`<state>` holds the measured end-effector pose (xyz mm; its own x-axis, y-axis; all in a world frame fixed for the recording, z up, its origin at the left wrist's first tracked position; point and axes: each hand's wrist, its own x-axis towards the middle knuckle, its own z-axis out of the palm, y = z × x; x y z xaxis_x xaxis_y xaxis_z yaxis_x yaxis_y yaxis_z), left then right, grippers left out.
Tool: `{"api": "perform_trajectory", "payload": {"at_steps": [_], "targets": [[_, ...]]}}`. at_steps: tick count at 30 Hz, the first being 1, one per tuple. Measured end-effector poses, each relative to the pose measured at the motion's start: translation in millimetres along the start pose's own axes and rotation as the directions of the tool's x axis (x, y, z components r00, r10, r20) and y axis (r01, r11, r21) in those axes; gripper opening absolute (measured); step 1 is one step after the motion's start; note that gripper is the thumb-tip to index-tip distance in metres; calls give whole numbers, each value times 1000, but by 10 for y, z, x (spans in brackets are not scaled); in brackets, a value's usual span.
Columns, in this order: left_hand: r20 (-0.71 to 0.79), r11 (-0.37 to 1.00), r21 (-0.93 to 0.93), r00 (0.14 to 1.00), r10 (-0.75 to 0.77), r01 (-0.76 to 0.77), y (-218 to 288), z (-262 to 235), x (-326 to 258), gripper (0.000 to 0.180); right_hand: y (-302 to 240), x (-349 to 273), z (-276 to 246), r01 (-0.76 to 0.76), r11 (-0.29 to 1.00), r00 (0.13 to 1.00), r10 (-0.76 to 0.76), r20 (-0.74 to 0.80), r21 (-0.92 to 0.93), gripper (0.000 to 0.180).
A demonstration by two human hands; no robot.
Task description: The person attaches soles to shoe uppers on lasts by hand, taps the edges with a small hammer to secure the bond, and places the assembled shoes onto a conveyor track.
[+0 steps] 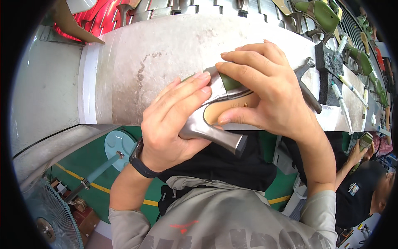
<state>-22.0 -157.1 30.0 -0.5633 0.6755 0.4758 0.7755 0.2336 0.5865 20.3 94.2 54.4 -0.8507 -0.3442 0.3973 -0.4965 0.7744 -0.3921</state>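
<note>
Two bare hands grip one high-heeled shoe (215,118) at the near edge of the pale worn workbench (166,62). The left hand (172,126) wraps the silver heel end from below, fingers lying along the shoe's side, a dark watch (141,162) on its wrist. The right hand (263,89) curls over the green upper, thumb pressed on the tan insole, so both hands are closed on the shoe. One silver block heel juts toward the person's chest, below the bench edge.

Just right of the shoe, one metal-headed hammer (307,85) lies on the bench. Further right sit one dark foam block (331,68) and two white pen-like tubes (343,107). Beyond the bench's far edge, several green heeled shoes (321,16) stand in a row; their exact count cannot be told. Below the bench to the left stand one teal round stand base (118,143) and one fan (45,220). Another person (365,195) in dark clothing sits at the right, holding something green.
</note>
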Motion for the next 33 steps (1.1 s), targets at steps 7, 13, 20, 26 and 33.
{"api": "perform_trajectory", "payload": {"at_steps": [7,13,20,26,33], "targets": [[-46,993,98,997,70,-65,18,174,-112,58,-280,16,-86,-204,978,975,207,81,-44,62],[-226,978,187,965,135,-93,-115,489,-149,63,3,-11,49,-127,988,992,129,15,-90,67],[73,978,197,996,54,-68,-34,279,49,78,138,-130,8,29,988,996,-42,-82,-155,69],[84,975,186,991,106,-121,-90,306,55,75,164,-146,68,19,988,998,-28,-53,-156,69],[80,978,174,991,106,-119,-85,353,45,69,157,-175,75,-20,992,998,13,-62,-127,69]]}}
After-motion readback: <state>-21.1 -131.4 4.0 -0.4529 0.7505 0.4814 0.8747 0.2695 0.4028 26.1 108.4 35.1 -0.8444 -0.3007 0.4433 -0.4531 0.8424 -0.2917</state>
